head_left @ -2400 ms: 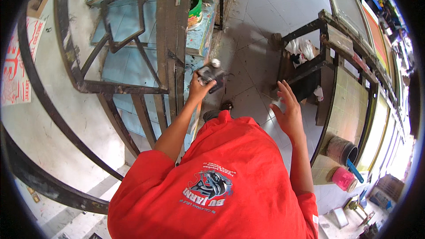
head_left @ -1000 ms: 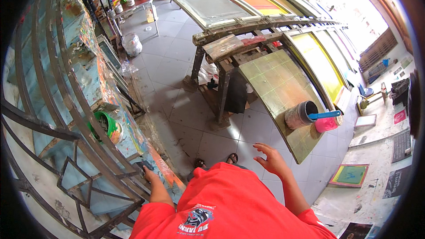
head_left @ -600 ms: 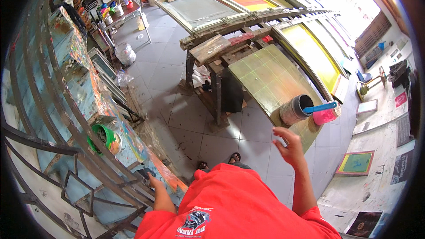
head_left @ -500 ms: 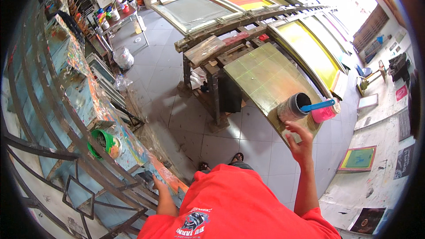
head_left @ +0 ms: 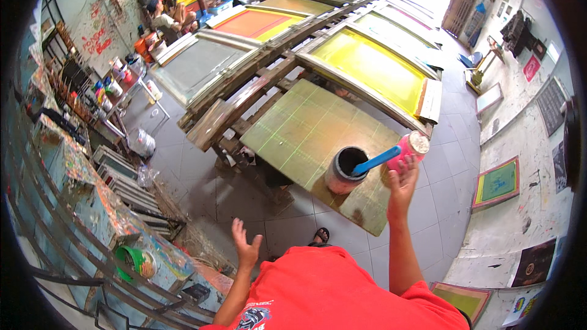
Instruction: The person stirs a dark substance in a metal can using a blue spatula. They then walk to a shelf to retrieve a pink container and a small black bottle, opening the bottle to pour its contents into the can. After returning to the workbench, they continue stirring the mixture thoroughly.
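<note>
My left hand [head_left: 246, 244] is raised in the air over the floor, fingers spread, holding nothing. My right hand [head_left: 402, 184] is up beside a pink tub [head_left: 402, 150] with a pale top, its fingers stretched out; whether it touches the tub I cannot tell. Both hands are near a flat greenish board [head_left: 293, 125] marked with thin bright lines. On that board stands a dark-mouthed pot [head_left: 342, 180] with paint-stained sides. A blue-handled tool [head_left: 382, 159] leans out of the pot; its lower end is hidden inside.
Framed screens, one yellow [head_left: 367, 64], one grey [head_left: 205, 64], line a long wooden rack [head_left: 257, 82]. At left, a paint-smeared ledge [head_left: 140, 241] carries a green bucket [head_left: 129, 263] and a small dark object [head_left: 195, 293]. A seated person [head_left: 168, 21] is at the far left.
My left hand has come away from the dark object on the ledge and lifted toward the middle. My right hand has shifted from beside the pot to beside the pink tub. The view has turned.
</note>
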A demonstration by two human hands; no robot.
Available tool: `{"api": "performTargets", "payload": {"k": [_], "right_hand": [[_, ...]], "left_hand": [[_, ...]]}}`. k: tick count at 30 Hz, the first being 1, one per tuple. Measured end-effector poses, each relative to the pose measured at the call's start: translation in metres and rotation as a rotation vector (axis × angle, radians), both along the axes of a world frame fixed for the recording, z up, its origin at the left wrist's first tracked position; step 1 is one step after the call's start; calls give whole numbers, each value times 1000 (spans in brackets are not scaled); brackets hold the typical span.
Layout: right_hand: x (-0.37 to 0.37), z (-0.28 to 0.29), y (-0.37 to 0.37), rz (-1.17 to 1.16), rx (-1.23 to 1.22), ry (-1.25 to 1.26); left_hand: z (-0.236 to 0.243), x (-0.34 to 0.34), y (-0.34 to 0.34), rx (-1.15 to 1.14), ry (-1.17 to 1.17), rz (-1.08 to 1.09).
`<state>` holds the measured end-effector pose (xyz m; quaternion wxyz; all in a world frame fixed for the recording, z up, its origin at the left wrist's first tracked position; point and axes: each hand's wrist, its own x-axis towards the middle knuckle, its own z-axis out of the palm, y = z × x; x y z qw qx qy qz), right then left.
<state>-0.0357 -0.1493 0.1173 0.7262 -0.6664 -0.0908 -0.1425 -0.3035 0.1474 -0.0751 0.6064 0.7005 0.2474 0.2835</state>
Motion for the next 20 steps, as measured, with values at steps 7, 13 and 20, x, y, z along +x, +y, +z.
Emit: {"api": "performTargets", "payload": {"k": [7,13,20], "right_hand": [[46,-15,16,248,131,-28],[64,0,25,282,131,117],[77,-6,35,519,49,107]], "left_hand": [[77,166,-59,403,25,-506],[89,236,-97,296,120,-600],[65,272,-100,348,-100,-642]]}}
